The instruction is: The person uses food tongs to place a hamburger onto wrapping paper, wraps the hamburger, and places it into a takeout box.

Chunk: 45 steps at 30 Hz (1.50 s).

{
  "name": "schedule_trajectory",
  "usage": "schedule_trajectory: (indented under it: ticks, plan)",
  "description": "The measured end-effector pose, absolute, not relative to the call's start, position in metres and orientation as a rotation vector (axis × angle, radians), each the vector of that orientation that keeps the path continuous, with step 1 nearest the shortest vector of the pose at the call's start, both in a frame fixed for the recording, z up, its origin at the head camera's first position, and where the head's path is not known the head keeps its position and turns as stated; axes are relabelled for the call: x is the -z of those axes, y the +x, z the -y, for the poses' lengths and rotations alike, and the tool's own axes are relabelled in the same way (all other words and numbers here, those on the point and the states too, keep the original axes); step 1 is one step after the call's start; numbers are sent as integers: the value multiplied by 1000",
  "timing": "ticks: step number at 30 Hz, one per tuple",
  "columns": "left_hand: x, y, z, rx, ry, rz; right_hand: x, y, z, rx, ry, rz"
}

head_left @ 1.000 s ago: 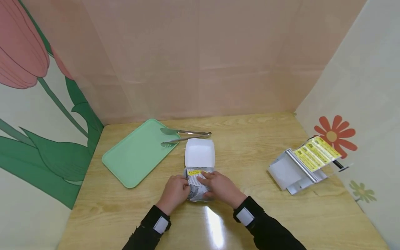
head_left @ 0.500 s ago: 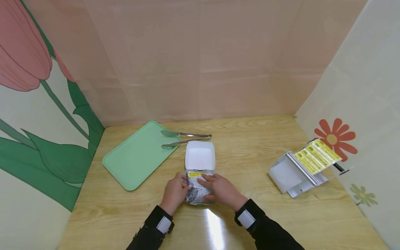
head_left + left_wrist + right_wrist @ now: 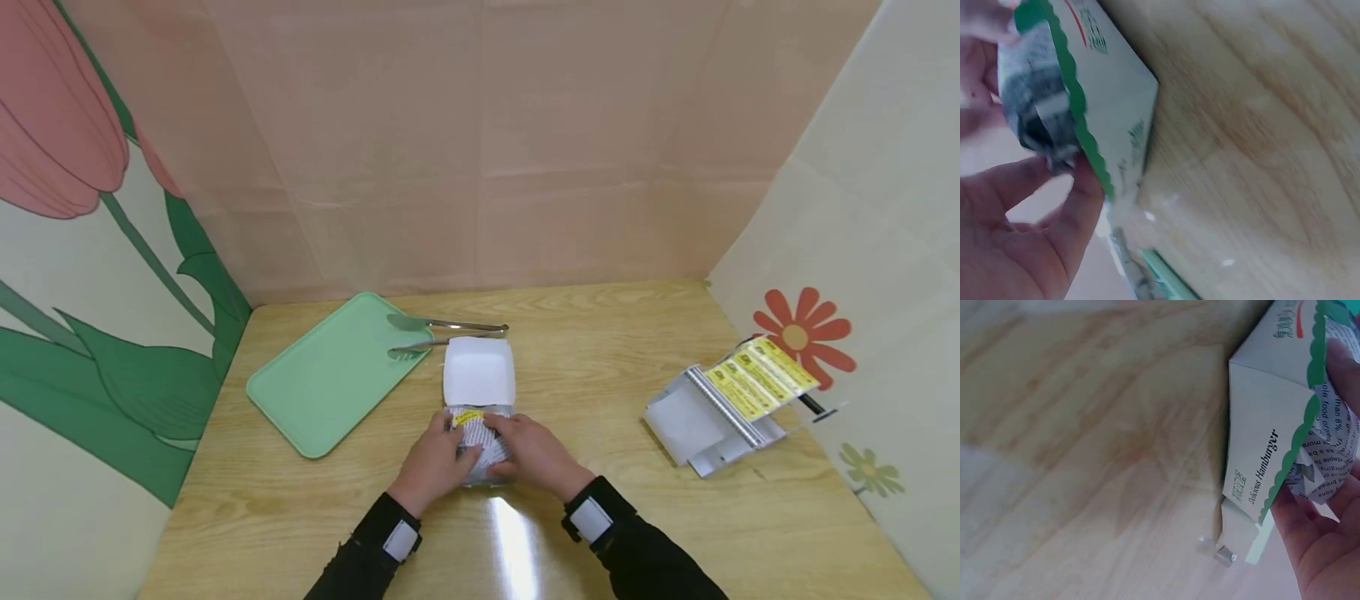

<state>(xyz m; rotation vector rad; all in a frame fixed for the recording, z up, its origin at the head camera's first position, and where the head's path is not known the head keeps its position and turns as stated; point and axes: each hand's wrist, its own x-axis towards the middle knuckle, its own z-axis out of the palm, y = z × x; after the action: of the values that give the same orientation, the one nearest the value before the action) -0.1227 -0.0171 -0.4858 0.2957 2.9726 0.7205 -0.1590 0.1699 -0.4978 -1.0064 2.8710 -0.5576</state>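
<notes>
A burger box with its white lid (image 3: 478, 371) folded back stands at the table's middle. Inside lies a bundle wrapped in printed paper (image 3: 483, 435), with a yellow strip near its far end. My left hand (image 3: 431, 467) holds the bundle's left side, thumb lying over the paper. From the right, my right hand (image 3: 538, 454) grips the other side. In the right wrist view, fingers reach between the paper (image 3: 1329, 450) and the box wall (image 3: 1263, 434), which reads "Delicious Hamburger". The left wrist view shows fingertips at a crumpled paper corner (image 3: 1060, 159), beside the scalloped green rim.
A light green tray (image 3: 322, 387) lies at the back left, and metal tongs (image 3: 468, 325) rest with their tips over its edge, just behind the lid. To the right stands a label dispenser (image 3: 705, 412) with yellow labels. Fabric walls border the table.
My left hand has turned and moved in over the bundle, its thumb now on the paper instead of at the box's left edge. My right hand stays nearly in place.
</notes>
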Motion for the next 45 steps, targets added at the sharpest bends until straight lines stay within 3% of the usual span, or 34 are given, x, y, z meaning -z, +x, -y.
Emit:
schedule_trajectory:
  ticks: [9, 18, 24, 29, 38, 45]
  plan:
    - [491, -117, 9, -446, 385, -3018, 488, -171, -179, 808, -967, -2696]
    - [489, -121, 8, -466, 391, -2979, 492, -223, -184, 1395, -187, -2470]
    - [490, -122, 9, -551, 382, -2991, 493, -234, -181, 1651, 17, -2092]
    - [496, -123, 9, -612, 354, -3033, 487, -233, -182, 1719, -79, -2174]
    - [506, -127, 12, -728, 338, -3164, 473, -214, -183, 1445, -627, -2549]
    - [505, -126, 16, -992, 322, -3111, 474, -195, -186, 1193, -603, -2674]
